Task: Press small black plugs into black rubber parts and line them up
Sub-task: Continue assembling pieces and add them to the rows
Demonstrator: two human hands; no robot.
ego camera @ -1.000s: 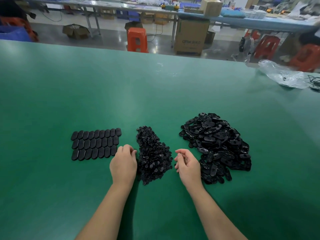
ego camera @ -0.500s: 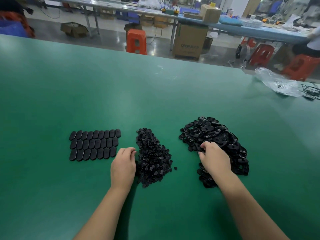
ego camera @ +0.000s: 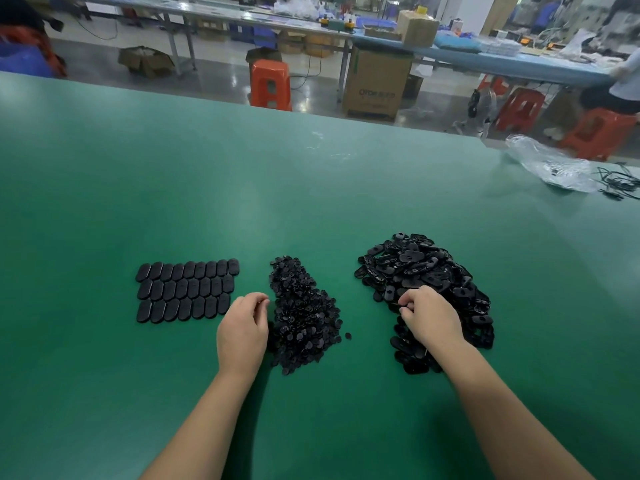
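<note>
On the green table (ego camera: pixel 242 188) a heap of small black plugs (ego camera: pixel 304 317) lies in the middle. To its right is a bigger heap of black rubber parts (ego camera: pixel 426 268). Three neat rows of lined-up rubber parts (ego camera: pixel 187 291) lie on the left. My left hand (ego camera: pixel 242 327) rests at the plug heap's left edge, fingers curled, thumb against the fingertips; whether it holds a plug is hidden. My right hand (ego camera: pixel 429 320) lies on the near side of the rubber-part heap, its fingers curled round a part there.
One stray plug (ego camera: pixel 348 336) lies just right of the plug heap. A crumpled clear plastic bag (ego camera: pixel 550 164) and black cables (ego camera: pixel 620 183) sit at the table's far right. Orange stools (ego camera: pixel 270 83) and a cardboard box (ego camera: pixel 375 86) stand beyond the far edge.
My right hand moved from beside the plug heap onto the rubber-part heap and its fingers closed into the parts. My left hand stayed at the plug heap's left edge.
</note>
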